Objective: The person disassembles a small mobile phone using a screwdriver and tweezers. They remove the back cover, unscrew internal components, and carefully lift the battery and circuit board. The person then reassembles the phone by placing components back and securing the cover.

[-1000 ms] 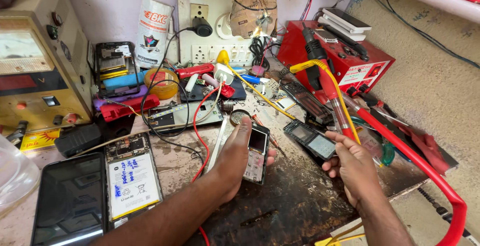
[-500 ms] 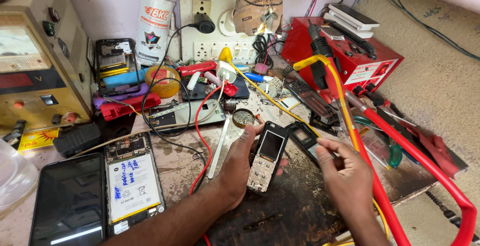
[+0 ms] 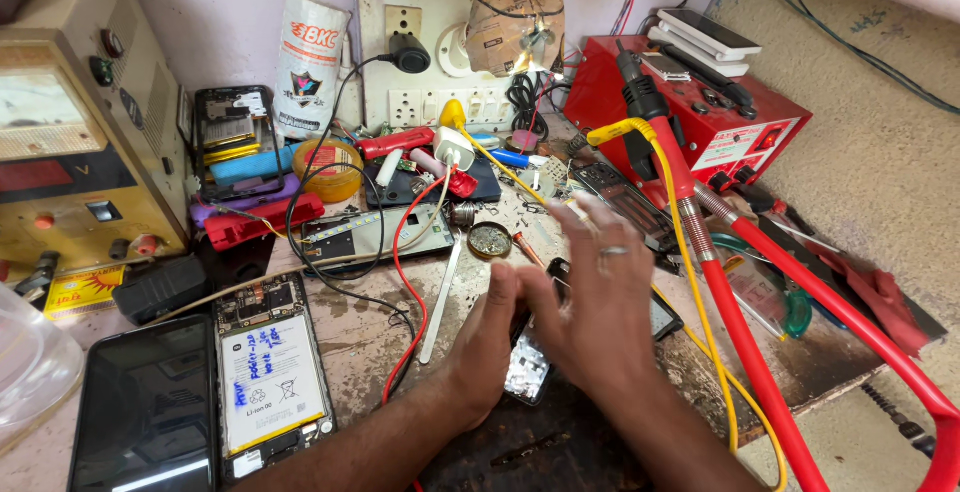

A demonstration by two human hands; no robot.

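Left hand (image 3: 490,337) is under a small keypad phone (image 3: 527,370), fingers curled around its left edge, gripping it just above the dark patch of the workbench (image 3: 380,337). Only the phone's lower keypad end shows; the rest is covered. Right hand (image 3: 600,302) sits on top of the same phone, palm down, fingers spread and slightly blurred, a ring on one finger; can't tell whether it actually grips the phone or just rests on it. Another dark phone (image 3: 665,317) lies partly under the right hand's far side, on the bench. Left of the hands: an opened smartphone with white battery exposed (image 3: 270,377), and a black screen panel (image 3: 145,412) touching its left side. A red wire (image 3: 400,292) runs down the bench just beside the left wrist. Behind the hands: a small round metal tin (image 3: 490,241), a white plastic tool (image 3: 440,302) lying diagonally. Right side: red hot-air station (image 3: 720,122) with a thick red hose (image 3: 770,392) crossing near the right forearm. Far left: a beige power supply (image 3: 70,142). Wall socket board (image 3: 430,52) at the back.
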